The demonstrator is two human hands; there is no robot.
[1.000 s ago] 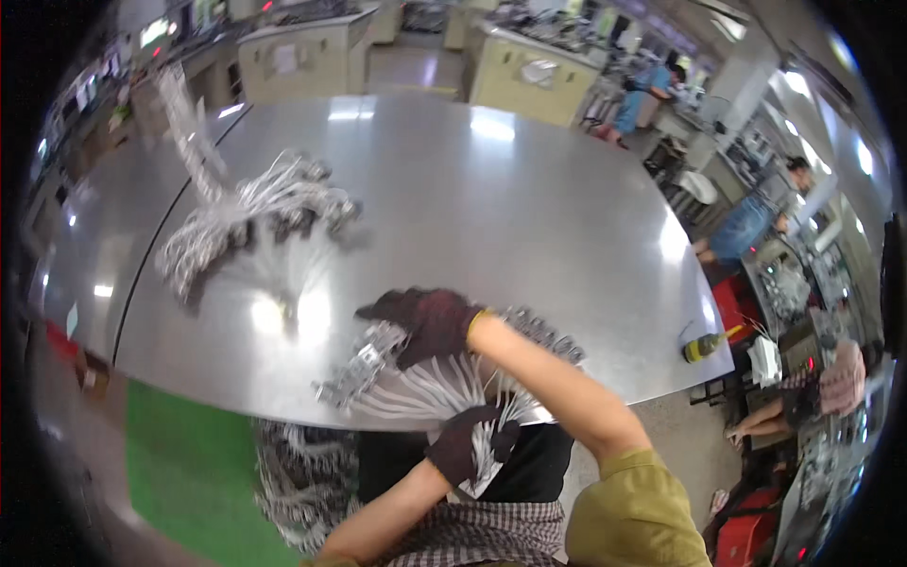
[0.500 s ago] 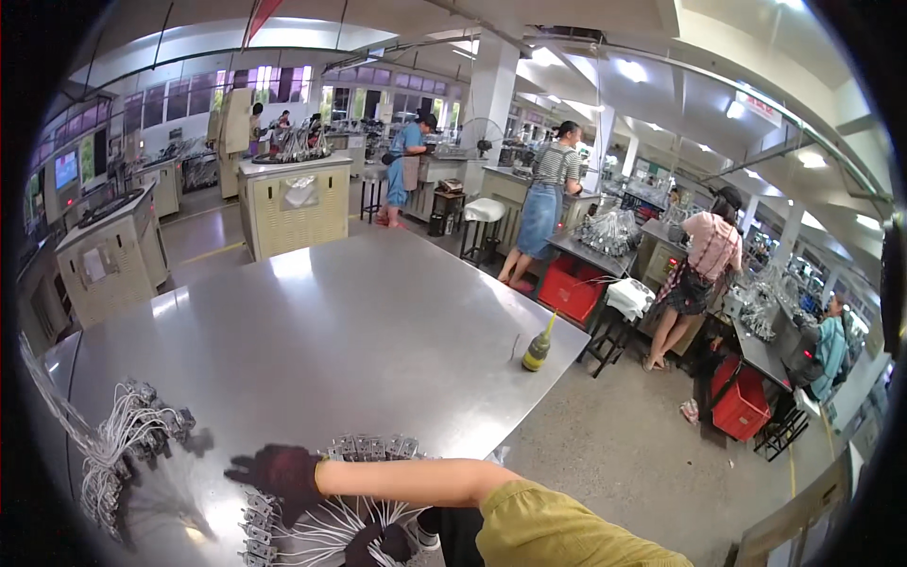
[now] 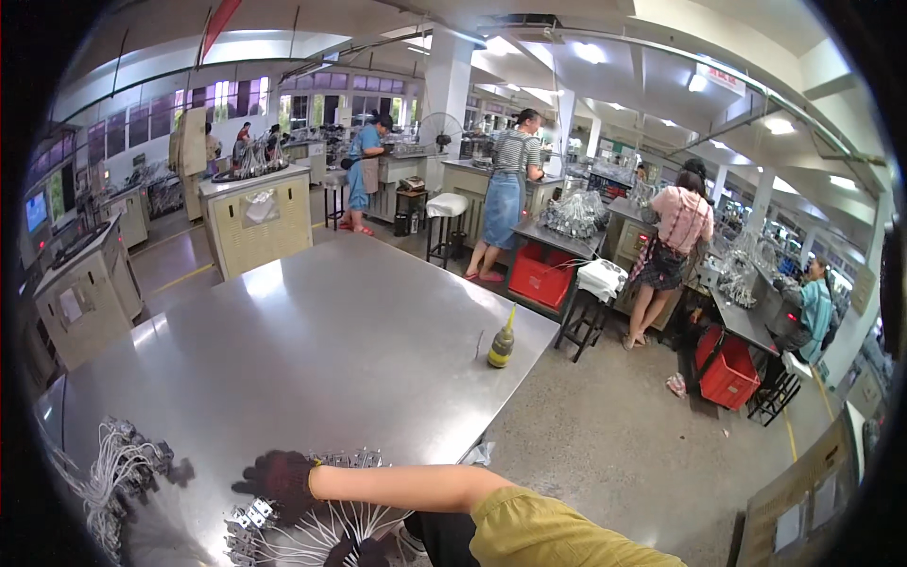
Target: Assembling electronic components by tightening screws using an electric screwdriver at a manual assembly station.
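Note:
On the near part of the metal table (image 3: 312,350), a fan of white wires (image 3: 307,541) spreads out, with small metal fittings (image 3: 244,527) on the wire ends. My left hand (image 3: 364,550), in a dark glove at the lower edge, is closed around the gathered wires; only part of it shows. Reaching across from the right, my right hand (image 3: 281,479) wears a dark red glove and hovers at or just over the fittings. Its fingers stretch out to the left, and nothing shows in them. Whether it touches the fittings is hidden.
Another wire bundle (image 3: 123,463) lies at the table's left. A yellow-tipped squeeze bottle (image 3: 503,347) stands near the right edge. Beyond are beige cabinets (image 3: 260,217), stools (image 3: 590,293), red crates (image 3: 540,276) and several people working at benches.
The view has turned slightly, so the table and the room sit farther left. My right hand stays over the fittings, its fingers a little less spread. My left hand keeps its hold on the wires.

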